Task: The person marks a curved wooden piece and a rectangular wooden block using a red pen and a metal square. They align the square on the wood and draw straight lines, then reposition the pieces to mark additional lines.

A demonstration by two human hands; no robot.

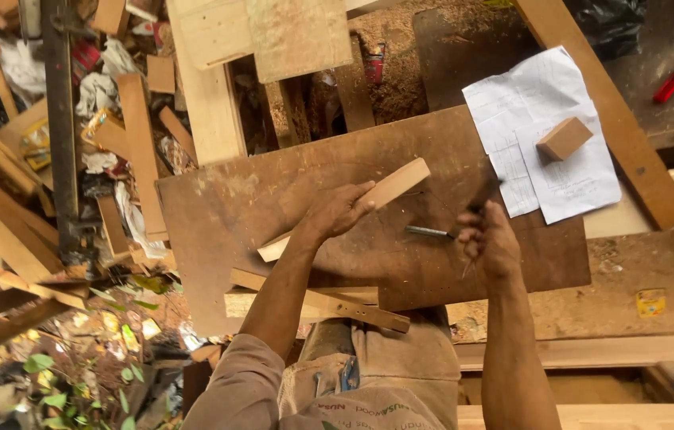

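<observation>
A person leans over a worn brown board serving as a table; the left hand closes around a pale wood strip, pinning it flat and aslant at the centre, seemingly to steady it for marking or cutting; the right hand, at 3 o'clock of the strip, is curled tight around a slim metal-tipped tool whose point aims towards the strip; a small wood block weighs down white paper sheets at 2 o'clock; loose offcuts crowd the table's near edge at 6 o'clock; scrap timber lies heaped at 9 o'clock.
</observation>
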